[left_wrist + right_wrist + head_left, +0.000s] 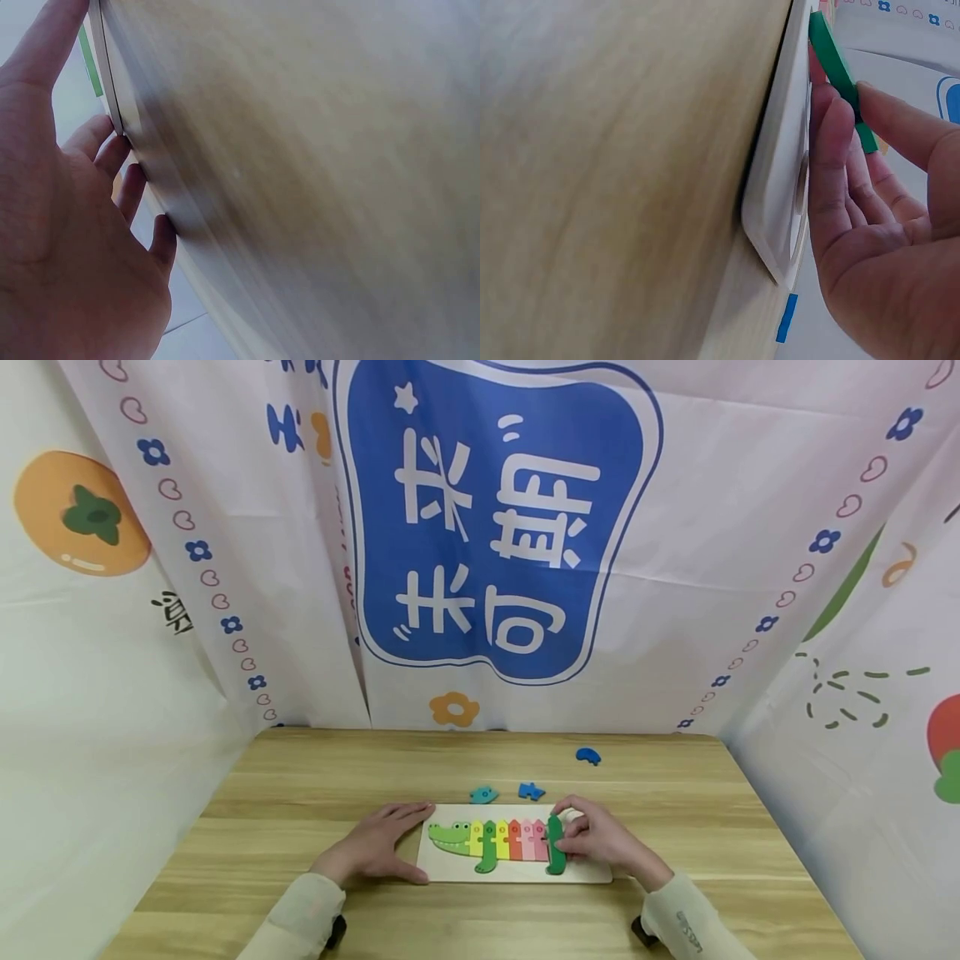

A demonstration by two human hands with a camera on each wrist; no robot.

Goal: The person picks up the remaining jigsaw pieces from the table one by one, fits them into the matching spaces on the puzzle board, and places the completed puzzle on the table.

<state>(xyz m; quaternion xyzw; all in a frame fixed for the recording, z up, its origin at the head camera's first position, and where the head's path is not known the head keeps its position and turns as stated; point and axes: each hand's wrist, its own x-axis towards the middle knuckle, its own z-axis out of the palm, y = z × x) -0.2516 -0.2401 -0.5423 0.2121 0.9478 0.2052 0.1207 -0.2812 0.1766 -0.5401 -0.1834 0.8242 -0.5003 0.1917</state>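
Note:
A pale wooden puzzle board (450,871) lies on the table with a crocodile picture made of coloured pieces. The light green head (448,835) is at its left, followed by yellow, orange and pink body pieces and a green front leg (487,852). My right hand (603,843) pinches a dark green leg piece (556,852) over the board, beside the pink pieces. In the right wrist view this green piece (832,60) stands tilted against the board's face. My left hand (375,845) has its fingers spread, with thumb and fingertips touching the board's left end.
Behind the board lie a teal piece (483,794) and a blue jigsaw piece (532,791). Farther back to the right is a curved blue piece (588,756). Printed cloth (480,702) hangs along the back and both sides of the wooden table (360,768).

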